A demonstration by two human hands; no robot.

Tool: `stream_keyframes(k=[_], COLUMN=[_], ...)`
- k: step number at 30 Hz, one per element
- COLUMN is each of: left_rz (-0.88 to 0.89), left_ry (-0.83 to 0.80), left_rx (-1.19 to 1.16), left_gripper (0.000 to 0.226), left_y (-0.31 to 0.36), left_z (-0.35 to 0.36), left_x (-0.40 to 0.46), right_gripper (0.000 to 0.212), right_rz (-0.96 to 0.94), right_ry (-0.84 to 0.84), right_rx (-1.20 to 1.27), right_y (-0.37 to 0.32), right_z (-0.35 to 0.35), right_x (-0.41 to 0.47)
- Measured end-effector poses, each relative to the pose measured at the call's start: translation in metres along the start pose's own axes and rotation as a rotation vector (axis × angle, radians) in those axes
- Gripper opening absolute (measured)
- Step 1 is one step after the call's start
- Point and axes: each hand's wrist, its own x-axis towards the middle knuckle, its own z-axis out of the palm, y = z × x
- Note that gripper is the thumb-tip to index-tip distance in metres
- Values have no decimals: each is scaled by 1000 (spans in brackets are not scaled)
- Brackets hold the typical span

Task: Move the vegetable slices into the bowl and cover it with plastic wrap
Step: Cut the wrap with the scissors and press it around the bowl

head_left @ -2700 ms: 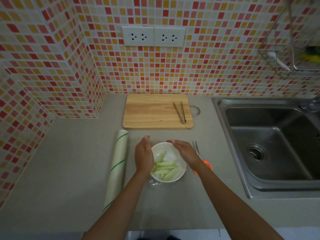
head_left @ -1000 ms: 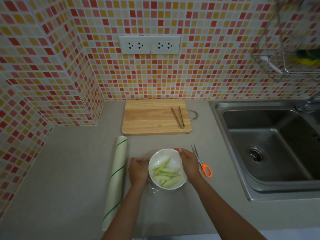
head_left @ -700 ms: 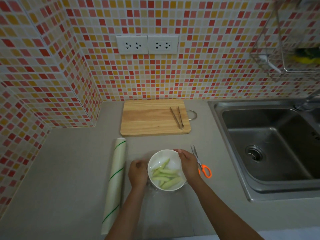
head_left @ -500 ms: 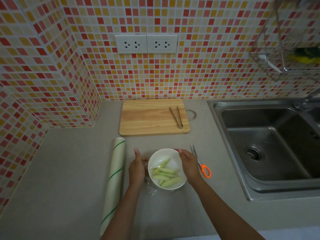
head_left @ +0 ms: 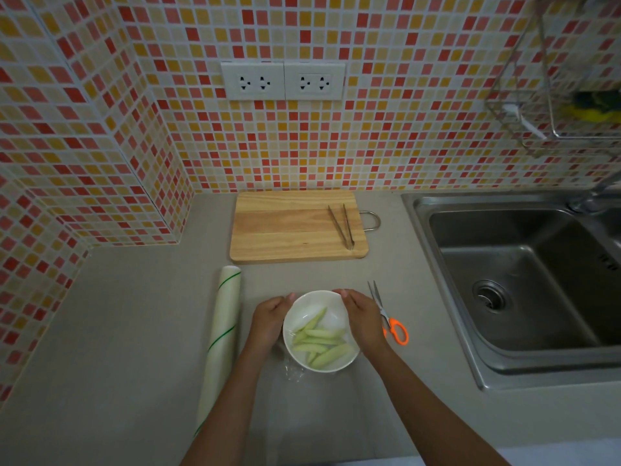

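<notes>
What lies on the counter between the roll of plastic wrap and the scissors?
In the head view, the white bowl of vegetable slices sits between the roll and the scissors, with both hands at its sides.
</notes>
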Motion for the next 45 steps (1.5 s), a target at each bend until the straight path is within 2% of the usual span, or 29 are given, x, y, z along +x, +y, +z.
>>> stream_keyframes(k=[8, 16, 20, 24, 25, 27, 28, 30, 32, 34, 36, 40, 45], left_rz=[19, 166, 93, 25, 49, 184, 270, 366, 349, 314, 322, 361, 367], left_ry=[86, 146, 99, 15, 34, 169, 252, 339, 322, 287, 277, 298, 245], left_rx=[49, 128, 114, 192, 264, 421, 399, 211, 48, -15, -7, 20, 13], left_gripper=[42, 32, 25, 21, 15, 14, 19, 27, 32, 36, 38, 38, 37], left_y=[-8, -10, -10, -2, 0, 3, 5, 9, 7, 2, -2, -5, -7], left_z=[3, 0, -5, -14, -16, -14, -9, 5, 19, 29, 35, 39, 34], left_x=[0, -6, -1, 3, 2, -5, -13, -33, -46, -53, -54, -49, -40], right_gripper=[24, 24, 25, 25, 25, 25, 26, 29, 30, 26, 23, 28, 38], right_rz=[8, 36, 25, 30, 35, 50, 64, 92, 79, 35, 29, 82, 239], right_ry=[38, 43, 39, 44, 51, 80, 97, 109, 105, 117, 64, -255, -287], right_rx=[-30, -12, -11, 0, 13, 72, 117, 203, 194, 123, 103, 105, 247], right_y=[-6, -8, -8, -9, -10, -11, -11, -10, -5, -5, -12, -22, -20], right_z=[2, 3, 3, 2, 2, 4, 5, 5, 3, -4, -11, -13, -10], right_x=[-3, -7, -7, -9, -10, -11, -12, -16, -19, -17, -9, 0, -4])
